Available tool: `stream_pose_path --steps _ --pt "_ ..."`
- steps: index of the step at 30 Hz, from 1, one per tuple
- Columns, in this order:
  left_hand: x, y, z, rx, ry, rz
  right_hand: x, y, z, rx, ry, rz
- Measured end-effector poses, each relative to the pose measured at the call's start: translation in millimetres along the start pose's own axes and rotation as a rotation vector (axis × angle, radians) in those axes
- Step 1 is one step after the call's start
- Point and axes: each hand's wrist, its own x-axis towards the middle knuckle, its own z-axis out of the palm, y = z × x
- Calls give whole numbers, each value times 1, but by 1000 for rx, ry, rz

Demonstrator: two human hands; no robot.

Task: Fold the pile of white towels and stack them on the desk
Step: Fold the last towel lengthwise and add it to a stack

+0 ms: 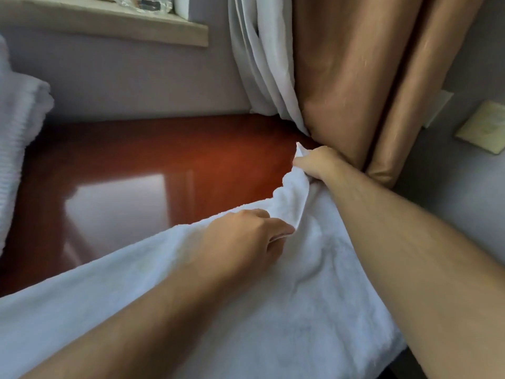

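One glossy red-brown wooden surface (153, 165) runs to the wall, with open wood showing beyond the towel. One plush white towel (300, 296) lies across its near edge, rumpled toward the right. One ribbed white folded stack (19, 127) sits at the left edge. Two curtains hang at right, tan (341, 77) and sheer white (259, 64). The right hand (317, 162) clutches the towel's far corner; the left hand (246, 236) pinches a fold beside it.

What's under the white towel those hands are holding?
The towel covers the near part of the glossy wooden desk, which shows beyond its far edge. Anything else beneath is covered.
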Motion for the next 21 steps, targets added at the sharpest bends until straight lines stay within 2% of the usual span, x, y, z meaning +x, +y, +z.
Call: stream_pose_path --steps 2,5,7,9,11,14,15,19,21 --pt "-1 3 -2 30 12 -25 10 2 -2 87 17 -12" --pt "1 7 -6 8 79 -40 11 13 -15 347 227 3" --pt "3 8 -5 10 30 -79 10 30 -22 408 307 11" --pt "4 9 -4 53 -84 -148 7 47 -24 469 206 66" --pt "4 9 -3 98 -124 -188 5 54 -22 547 113 70" --pt "2 8 -5 118 -116 -200 4 37 -19 370 263 8" --pt "0 8 -6 126 -111 -196 3 28 -19 284 254 0" --pt "-2 6 -4 93 -122 -169 3 -1 -14 -107 -56 39" --pt "0 3 -2 97 -88 -161 9 -5 -12 -125 -99 34"
